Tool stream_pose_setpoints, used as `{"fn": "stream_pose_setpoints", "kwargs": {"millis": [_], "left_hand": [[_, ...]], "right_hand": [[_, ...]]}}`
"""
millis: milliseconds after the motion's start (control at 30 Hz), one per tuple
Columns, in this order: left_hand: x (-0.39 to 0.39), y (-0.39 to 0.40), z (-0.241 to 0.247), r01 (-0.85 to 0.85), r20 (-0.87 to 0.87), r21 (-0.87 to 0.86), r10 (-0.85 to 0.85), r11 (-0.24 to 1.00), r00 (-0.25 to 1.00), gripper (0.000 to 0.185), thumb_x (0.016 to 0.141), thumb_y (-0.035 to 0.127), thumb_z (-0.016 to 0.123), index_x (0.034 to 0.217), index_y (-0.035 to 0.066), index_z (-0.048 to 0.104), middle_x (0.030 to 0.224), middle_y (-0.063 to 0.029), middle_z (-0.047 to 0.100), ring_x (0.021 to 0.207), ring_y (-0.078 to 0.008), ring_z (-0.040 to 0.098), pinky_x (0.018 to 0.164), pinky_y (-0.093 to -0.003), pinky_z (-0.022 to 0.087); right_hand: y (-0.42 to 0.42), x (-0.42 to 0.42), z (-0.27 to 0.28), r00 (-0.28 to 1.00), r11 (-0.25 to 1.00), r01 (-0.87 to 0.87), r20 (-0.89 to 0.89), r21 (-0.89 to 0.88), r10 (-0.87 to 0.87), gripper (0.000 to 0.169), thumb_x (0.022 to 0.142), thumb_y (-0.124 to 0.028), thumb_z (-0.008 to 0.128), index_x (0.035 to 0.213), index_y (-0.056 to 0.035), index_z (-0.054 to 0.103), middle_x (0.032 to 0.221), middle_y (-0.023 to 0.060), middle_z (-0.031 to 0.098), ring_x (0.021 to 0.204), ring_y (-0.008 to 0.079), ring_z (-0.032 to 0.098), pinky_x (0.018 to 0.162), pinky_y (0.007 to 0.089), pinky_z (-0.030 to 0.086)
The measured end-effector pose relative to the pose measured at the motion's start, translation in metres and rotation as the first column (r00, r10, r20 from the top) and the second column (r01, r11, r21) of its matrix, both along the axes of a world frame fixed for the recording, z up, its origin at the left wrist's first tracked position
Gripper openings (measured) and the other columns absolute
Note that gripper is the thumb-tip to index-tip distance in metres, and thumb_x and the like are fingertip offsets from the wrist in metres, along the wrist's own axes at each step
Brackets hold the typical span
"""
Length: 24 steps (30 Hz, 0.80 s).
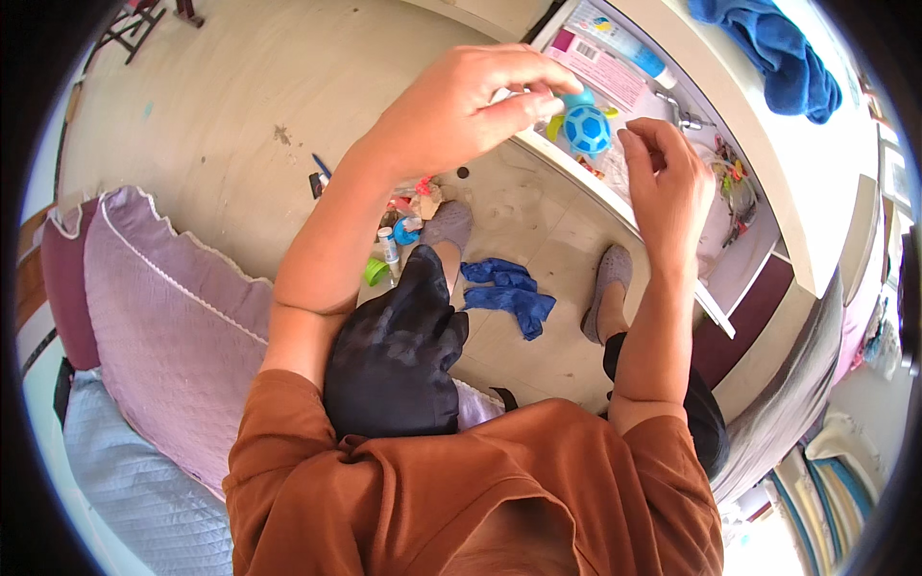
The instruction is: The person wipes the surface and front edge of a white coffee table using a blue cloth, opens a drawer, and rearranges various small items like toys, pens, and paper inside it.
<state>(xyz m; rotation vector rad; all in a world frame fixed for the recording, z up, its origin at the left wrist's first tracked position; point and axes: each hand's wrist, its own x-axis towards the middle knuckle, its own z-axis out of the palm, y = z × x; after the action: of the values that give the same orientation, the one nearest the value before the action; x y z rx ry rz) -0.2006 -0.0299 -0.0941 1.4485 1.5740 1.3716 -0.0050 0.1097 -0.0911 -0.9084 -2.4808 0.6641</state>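
A blue toy turtle [587, 131] with green flippers lies shell up over the contents of a pulled-out white drawer [576, 170]. My left hand [497, 92] reaches over the drawer's left side, thumb and index finger apart. Its fingertips overlap the toy's teal end; whether they touch it I cannot tell. To the right of the turtle, my right hand [666, 165] hovers with curled fingers, thumb and index tips close together. Nothing shows clearly between them. Behind the toy in the drawer are a pink printed box [601, 70] and a blue and white tube [627, 45].
A blue cloth [781, 61] rests on the white top above the drawer. Small clutter at the drawer's right end includes a clear bag [736, 189]. On the floor lie blue fabric [511, 291], a white bottle [388, 245] and a green cup [375, 271]. A bed with purple cover [173, 295] stands left.
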Motion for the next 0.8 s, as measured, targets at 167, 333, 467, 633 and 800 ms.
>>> {"fn": "stream_pose_setpoints", "kwargs": {"millis": [167, 333, 467, 633, 800], "left_hand": [[-0.012, -0.052, -0.057, -0.415, 0.332, -0.051, 0.407, 0.908, 0.851, 0.018, 0.096, 0.002, 0.055, 0.109, 0.000, 0.068, 0.100, -0.0049, 0.069, 0.090, -0.0125, 0.064, 0.081, -0.0281, 0.051], [-0.007, -0.116, -0.246, -0.494, -0.205, -0.623, 0.482, 0.607, 0.852, 0.022, 0.092, 0.018, 0.064, 0.107, 0.002, 0.068, 0.089, -0.0110, 0.071, 0.080, -0.0170, 0.068, 0.071, -0.0314, 0.053], [0.017, -0.126, -0.288, -0.543, -0.455, -0.661, 0.298, 0.518, 0.839, 0.021, 0.085, 0.021, 0.066, 0.100, 0.007, 0.067, 0.092, -0.0178, 0.071, 0.088, -0.0391, 0.068, 0.075, -0.0477, 0.053], [0.026, -0.128, -0.302, -0.575, -0.542, -0.648, 0.228, 0.499, 0.809, 0.022, 0.083, 0.022, 0.067, 0.094, 0.004, 0.064, 0.088, -0.0210, 0.070, 0.087, -0.0391, 0.068, 0.074, -0.0486, 0.053], [0.022, -0.128, -0.336, -0.561, -0.475, -0.624, 0.306, 0.544, 0.825, 0.020, 0.081, 0.023, 0.070, 0.089, 0.004, 0.066, 0.086, -0.0204, 0.070, 0.086, -0.0393, 0.068, 0.074, -0.0492, 0.053]], "right_hand": [[-0.083, -0.042, -0.046, 0.901, 0.918, -0.373, -0.286, -0.134, 0.325, 0.010, 0.078, -0.005, 0.072, 0.086, -0.0068, 0.068, 0.078, 0.0095, 0.064, 0.074, 0.0318, 0.065, 0.067, 0.0393, 0.053], [-0.114, -0.068, -0.221, 0.845, 0.805, -0.442, 0.119, -0.396, 0.522, 0.020, 0.086, -0.010, 0.061, 0.102, -0.0104, 0.073, 0.122, 0.0092, 0.062, 0.113, 0.0321, 0.058, 0.093, 0.0433, 0.049], [-0.122, -0.074, -0.278, 0.699, 0.775, -0.522, 0.342, -0.357, 0.628, 0.027, 0.086, -0.010, 0.059, 0.108, -0.0115, 0.073, 0.150, 0.0064, 0.047, 0.139, 0.0327, 0.041, 0.105, 0.0466, 0.042], [-0.134, -0.088, -0.278, 0.500, 0.727, -0.551, 0.536, -0.409, 0.680, 0.032, 0.093, -0.017, 0.052, 0.119, -0.0085, 0.069, 0.155, 0.0062, 0.041, 0.147, 0.0316, 0.030, 0.108, 0.0485, 0.038], [-0.136, -0.083, -0.309, 0.572, 0.767, -0.475, 0.511, -0.431, 0.642, 0.039, 0.093, -0.016, 0.050, 0.130, -0.0078, 0.061, 0.157, 0.0071, 0.038, 0.146, 0.0305, 0.032, 0.109, 0.0467, 0.037]]}}
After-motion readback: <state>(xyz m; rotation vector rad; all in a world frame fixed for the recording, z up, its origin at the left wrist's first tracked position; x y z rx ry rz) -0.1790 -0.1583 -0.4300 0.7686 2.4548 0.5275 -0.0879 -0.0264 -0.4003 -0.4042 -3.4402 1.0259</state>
